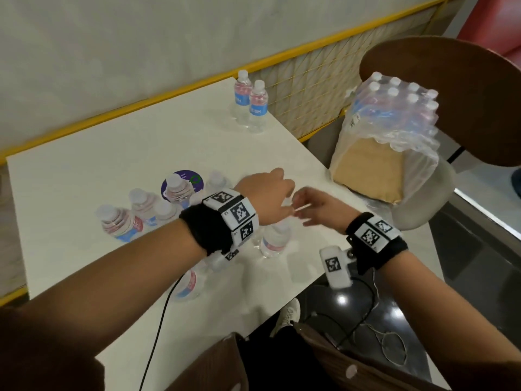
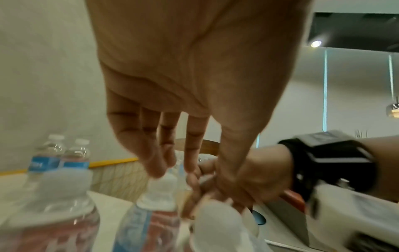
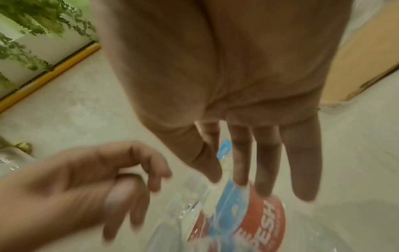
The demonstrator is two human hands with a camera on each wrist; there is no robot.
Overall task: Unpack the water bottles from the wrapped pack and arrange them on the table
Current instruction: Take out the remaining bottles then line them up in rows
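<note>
Nearest you, one water bottle [image 1: 187,285] is standing at the table's [image 1: 84,170] front edge, partly hidden under your left forearm. Just beyond it, your two hands are meeting over another bottle [image 1: 275,238] that is standing upright near the right edge. Your left hand [image 1: 267,193] is hovering above its cap with the fingers [image 2: 138,136] hanging down, fairly straight and slightly spread, and nothing is sitting in the palm. Your right hand [image 1: 318,210] is reaching in from the right with its fingers [image 3: 302,162] extended and loose, their tips lying close above the bottle's red and blue label [image 3: 248,213]; the blur is heavy here, so whether any fingertip is actually touching the bottle is not clear, but neither hand is wrapping round it. To the left, a cluster of bottles [image 1: 146,210] is standing together around a purple round sticker [image 1: 191,179]. Farther back, two bottles [image 1: 251,100] are standing side by side, touching, near the table's far corner. Off the table to the right, the wrapped pack [image 1: 394,114] is resting tilted on a chair [image 1: 451,94], still holding many bottles, with a cardboard sheet [image 1: 369,170] showing through the loose plastic.
</note>
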